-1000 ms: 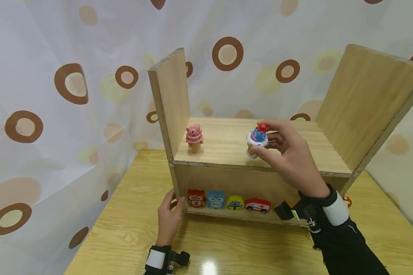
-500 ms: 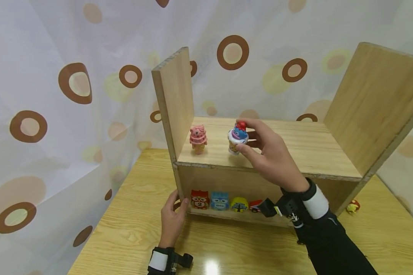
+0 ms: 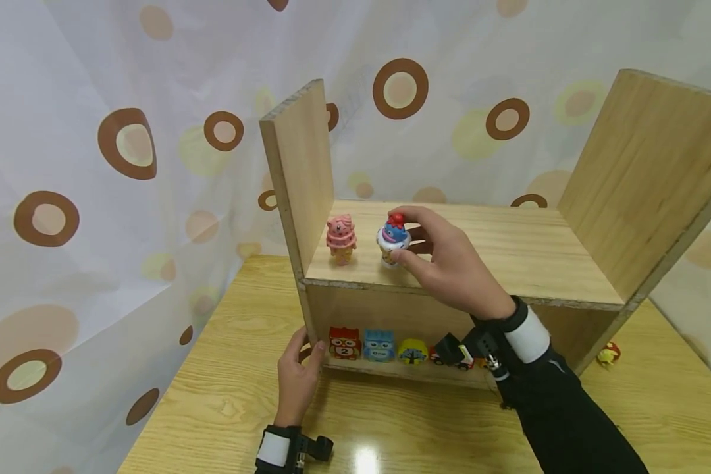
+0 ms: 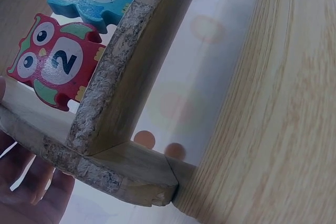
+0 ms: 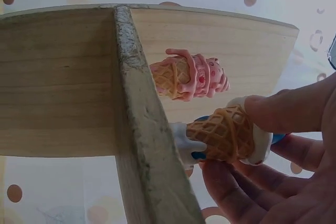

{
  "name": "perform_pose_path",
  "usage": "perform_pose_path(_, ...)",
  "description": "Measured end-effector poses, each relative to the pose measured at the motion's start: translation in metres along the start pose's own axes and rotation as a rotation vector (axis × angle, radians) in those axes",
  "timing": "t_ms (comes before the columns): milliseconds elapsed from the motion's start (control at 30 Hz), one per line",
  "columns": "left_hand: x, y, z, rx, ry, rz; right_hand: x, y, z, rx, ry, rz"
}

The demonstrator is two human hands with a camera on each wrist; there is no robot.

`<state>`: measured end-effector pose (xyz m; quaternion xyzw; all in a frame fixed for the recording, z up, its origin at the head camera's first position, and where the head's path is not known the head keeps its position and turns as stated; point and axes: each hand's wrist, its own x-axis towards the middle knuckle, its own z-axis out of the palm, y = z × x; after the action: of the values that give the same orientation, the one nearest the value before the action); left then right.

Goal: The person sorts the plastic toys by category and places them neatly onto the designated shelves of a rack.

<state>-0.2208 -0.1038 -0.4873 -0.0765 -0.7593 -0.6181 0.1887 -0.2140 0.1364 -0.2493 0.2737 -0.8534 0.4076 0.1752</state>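
My right hand (image 3: 450, 266) pinches an ice-cream-cone toy (image 3: 394, 238) with a blue top, white collar and red tip. Its base is right at the upper board of a wooden shelf (image 3: 509, 257). Just left of it stands a pink ice-cream-cone toy (image 3: 341, 238), apart from the held one. The right wrist view shows thumb and fingers either side of the white collar, below the cone (image 5: 220, 135) pattern. Low on the shelf's left side panel, my left hand (image 3: 296, 382) grips the edge, its fingers (image 4: 39, 182) behind the wood.
On the lower level stand a red owl block (image 3: 344, 343), a blue owl block (image 3: 379, 345), a yellow tree block (image 3: 413, 352) and a toy ambulance, partly covered by the right wrist camera. A red-and-yellow toy (image 3: 609, 354) lies on the table right of the shelf.
My right hand has carried the blue-topped ice-cream-cone toy leftward along the upper board, closer to the pink one. The left hand keeps its grip on the panel; the head view has shifted slightly.
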Motion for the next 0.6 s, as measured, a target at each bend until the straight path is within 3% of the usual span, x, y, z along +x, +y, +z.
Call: perform_pose_path(600, 0.0009, -0.0009, -0.0001, 0.023, 0.004, -0.008, 0.0036, 0.0057, 0.0049, 0.001, -0.020, 0.039)
